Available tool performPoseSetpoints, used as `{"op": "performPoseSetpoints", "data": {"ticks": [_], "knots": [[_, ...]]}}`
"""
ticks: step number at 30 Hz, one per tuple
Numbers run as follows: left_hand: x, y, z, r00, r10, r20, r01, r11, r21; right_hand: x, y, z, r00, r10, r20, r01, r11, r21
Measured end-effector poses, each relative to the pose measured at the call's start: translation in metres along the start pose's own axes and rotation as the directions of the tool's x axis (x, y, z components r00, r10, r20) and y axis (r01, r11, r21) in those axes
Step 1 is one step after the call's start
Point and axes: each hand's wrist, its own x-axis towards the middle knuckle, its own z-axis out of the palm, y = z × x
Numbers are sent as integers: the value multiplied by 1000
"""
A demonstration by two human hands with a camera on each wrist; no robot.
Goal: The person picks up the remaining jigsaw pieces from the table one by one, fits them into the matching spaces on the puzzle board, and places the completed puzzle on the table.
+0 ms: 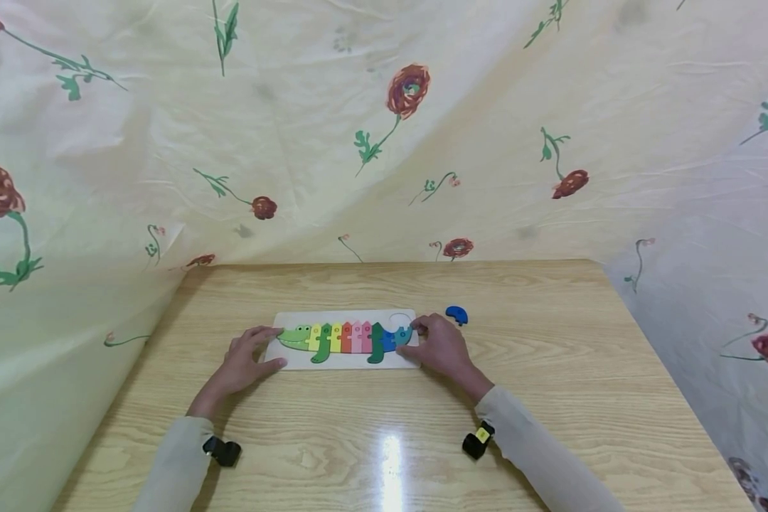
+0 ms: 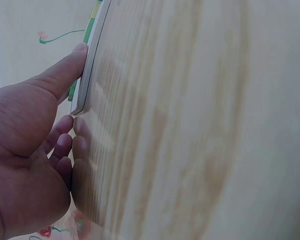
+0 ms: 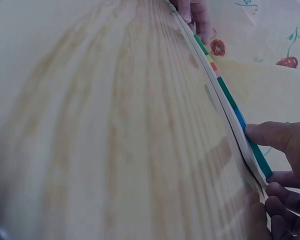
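A pale wooden puzzle board (image 1: 352, 363) lies on the table, bearing a crocodile of coloured pieces. The green head piece (image 1: 294, 338) is at its left end. My left hand (image 1: 246, 359) rests on the left end of the board, thumb near the front corner and forefinger by the crocodile's head. At the other end, my right hand (image 1: 444, 345) pinches a blue-teal puzzle piece (image 1: 402, 334) between thumb and forefinger, beside the other blue piece (image 1: 387, 340). In the right wrist view, the right thumb (image 3: 262, 134) touches the row of pieces. An empty curved outline shows above the tail.
A loose dark blue curved piece (image 1: 457, 315) lies on the wood-grain table (image 1: 333, 434), just beyond my right hand. Flowered cloth (image 1: 307, 142) hangs behind the table and along both sides. Each wrist wears a small black camera (image 1: 222, 451).
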Motion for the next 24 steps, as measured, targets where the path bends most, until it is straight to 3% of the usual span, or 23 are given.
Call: {"op": "performPoseSetpoints", "data": {"ticks": [13,24], "knots": [[2,-3,0,1000,15,1,-15,1000,6,-3,7,-11,1000,9,16,-10,996,93],[2,-5,1,1000,26,2,-26,1000,7,1,18,-52,991,-133,18,130,987,96]]}}
